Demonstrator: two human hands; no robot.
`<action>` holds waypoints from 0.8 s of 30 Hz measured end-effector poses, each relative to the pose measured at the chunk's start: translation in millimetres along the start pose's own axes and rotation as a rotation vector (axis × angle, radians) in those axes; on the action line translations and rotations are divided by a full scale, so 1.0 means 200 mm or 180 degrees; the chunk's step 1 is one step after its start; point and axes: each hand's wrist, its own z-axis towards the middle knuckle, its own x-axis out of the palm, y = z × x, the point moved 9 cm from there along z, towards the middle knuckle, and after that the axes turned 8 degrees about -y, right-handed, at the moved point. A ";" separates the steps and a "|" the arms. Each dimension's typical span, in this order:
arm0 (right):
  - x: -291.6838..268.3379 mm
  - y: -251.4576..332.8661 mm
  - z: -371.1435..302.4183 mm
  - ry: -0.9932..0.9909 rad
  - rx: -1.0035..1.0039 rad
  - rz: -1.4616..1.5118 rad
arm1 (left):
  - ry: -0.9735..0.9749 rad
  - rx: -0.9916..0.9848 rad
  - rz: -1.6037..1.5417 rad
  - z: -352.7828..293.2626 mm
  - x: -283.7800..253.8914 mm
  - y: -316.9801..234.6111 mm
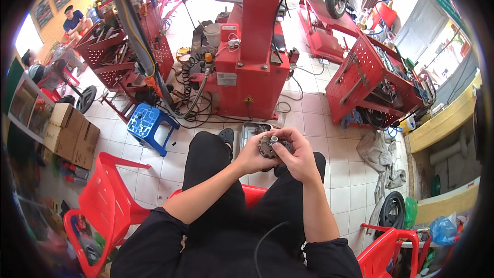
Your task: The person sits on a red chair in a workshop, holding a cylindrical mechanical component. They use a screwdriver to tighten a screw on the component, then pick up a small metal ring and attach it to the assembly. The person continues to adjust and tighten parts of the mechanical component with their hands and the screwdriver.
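Note:
Over my knees, both hands meet around a round, dark metal part with a notched edge (265,148). My left hand (249,158) is closed around its left side, with the fingers partly hidden behind it. The thumb and fingers of my right hand (300,158) pinch a small silver cylindrical piece (274,139) against the face of the round part. More dark metal shows between the right thumb and fingers, too small to make out. Below the hands, a shallow metal tray (246,135) lies on the floor between my feet, partly covered by the hands.
A red machine column (252,87) stands ahead, with cables and hoses at its base. A blue stool (149,123) is left of my legs, near cardboard boxes (72,134). Red chairs (105,195) flank me. A red tool cart (370,82) stands right; people sit far left.

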 end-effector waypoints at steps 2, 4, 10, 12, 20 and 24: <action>0.03 0.11 -0.09 -0.0010 -0.0092 -0.0229 | -0.0052 -0.0039 -0.0096 -0.10 0.02 -0.04; 0.07 0.20 -0.17 0.0012 -0.0102 -0.0059 | -0.0176 -0.0116 -0.0207 -0.19 0.05 -0.08; 0.14 0.42 -0.34 0.0018 -0.0453 -0.0269 | -0.0329 0.0487 -0.0192 -0.36 0.05 -0.35; 0.09 0.42 -0.41 -0.0115 -0.0586 -0.0283 | -0.0153 0.0926 0.0156 -0.40 0.09 -0.40; 0.10 0.57 -0.50 0.0183 -0.0845 -0.0395 | 0.0229 0.0629 0.0237 -0.49 0.14 -0.59; 0.14 0.55 -0.52 0.0165 -0.0798 -0.0238 | 0.0131 0.0738 0.0276 -0.55 0.10 -0.59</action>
